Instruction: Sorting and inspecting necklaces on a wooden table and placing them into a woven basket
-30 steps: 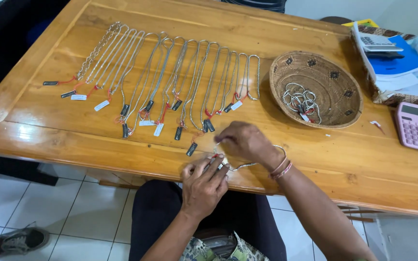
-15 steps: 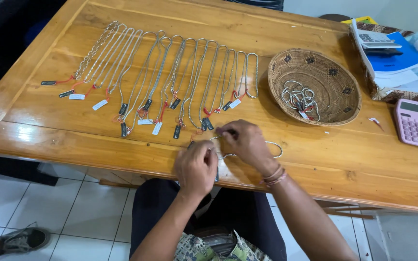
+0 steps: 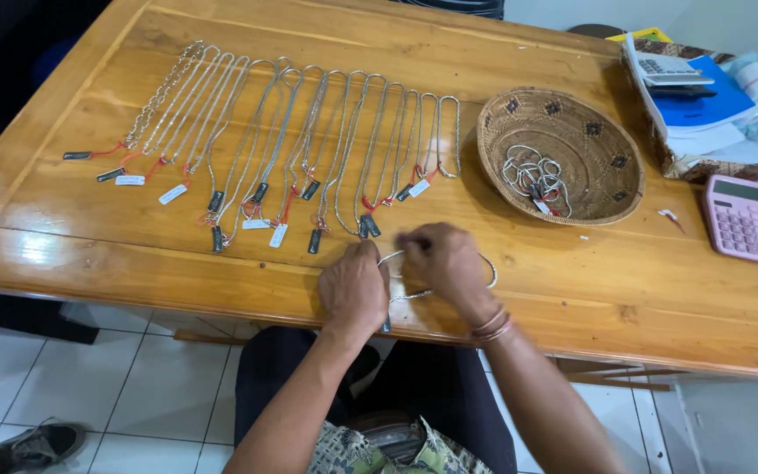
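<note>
Both hands are now meeting at the counter [image 3: 572, 290] edge: left hand [image 3: 354, 290] and right hand [image 3: 446, 262], having drawn closer together, fingers pinching a silver chain [image 3: 488, 269] between them.

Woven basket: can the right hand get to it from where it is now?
Probably yes. The right hand is busy on a silver chain at the table's near edge, and only bare wood lies between it and the woven basket up to its right.
</note>
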